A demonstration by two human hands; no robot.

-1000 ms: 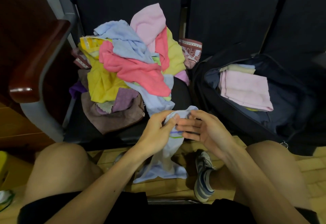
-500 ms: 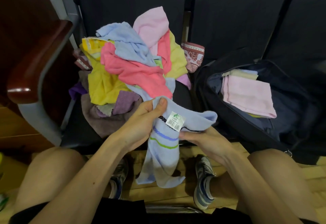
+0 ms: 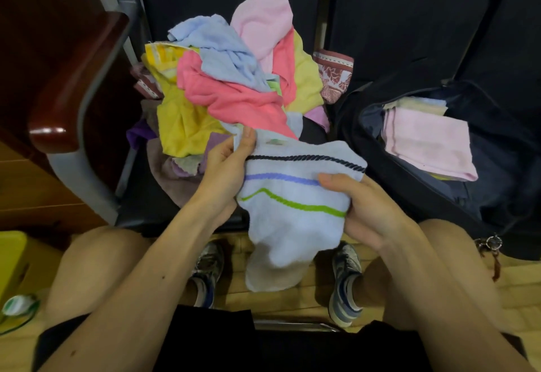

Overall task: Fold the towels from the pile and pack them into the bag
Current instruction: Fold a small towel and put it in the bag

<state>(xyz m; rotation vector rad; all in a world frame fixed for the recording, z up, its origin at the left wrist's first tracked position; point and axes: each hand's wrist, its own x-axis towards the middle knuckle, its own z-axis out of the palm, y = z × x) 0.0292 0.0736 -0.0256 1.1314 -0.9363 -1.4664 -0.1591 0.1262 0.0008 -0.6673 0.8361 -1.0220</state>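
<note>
I hold a pale blue towel point(image 3: 289, 219) with dark, blue and green stripes in front of my knees. My left hand point(image 3: 225, 169) pinches its upper left edge, thumb on top. My right hand point(image 3: 366, 204) grips its right side, thumb across the cloth. The towel's lower part hangs loose toward the floor. Behind it a pile of towels point(image 3: 234, 84) in pink, yellow, blue and coral lies heaped on a dark seat. To the right an open dark bag point(image 3: 497, 172) holds a folded pink towel point(image 3: 427, 143) on top of other folded ones.
A dark wooden armrest point(image 3: 76, 84) juts out at left. Black seat backs point(image 3: 395, 14) stand behind the pile and bag. My knees and shoes point(image 3: 345, 281) are below on a wooden floor. A yellow object point(image 3: 11, 257) sits at the lower left.
The towel has been spread wider between my hands and turned, so its stripes now face me and the barcode label no longer shows. My right hand moved right along its edge.
</note>
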